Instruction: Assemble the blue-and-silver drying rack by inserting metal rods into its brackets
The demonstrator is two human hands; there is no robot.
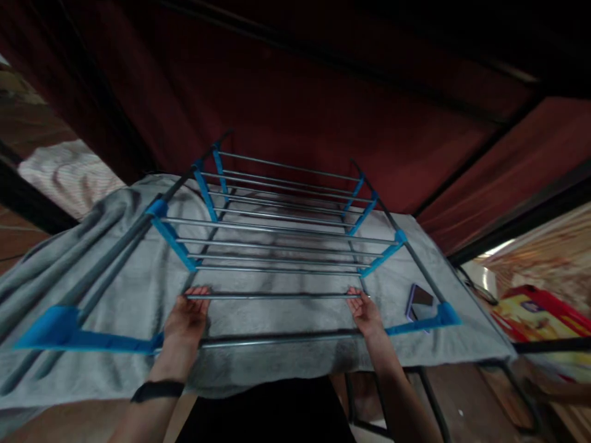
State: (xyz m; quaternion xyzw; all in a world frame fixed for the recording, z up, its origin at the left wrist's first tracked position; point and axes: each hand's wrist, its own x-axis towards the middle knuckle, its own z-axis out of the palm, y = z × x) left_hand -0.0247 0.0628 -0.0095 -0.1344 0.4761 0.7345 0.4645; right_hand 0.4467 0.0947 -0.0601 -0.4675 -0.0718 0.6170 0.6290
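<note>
— Where is the metal rod [272, 296]?
— Level across the front of the shoe rack [286, 229], above the grey blanket [115, 289]. My left hand [187, 317] and right hand [366, 312] each close on one end.
— How will it handle?
— Light, stiff and smooth, I'd judge, so the ends hold best.
— Any containers?
— None; only a phone [419, 301] on the blanket.

Before you, the bed [462, 344] is covered by a grey blanket [124, 289], rumpled into folds at the left and hanging over the near edge. A metal rack [281, 246] with blue joints lies on the blanket, and a phone [419, 301] lies just beside its right rail.
</note>
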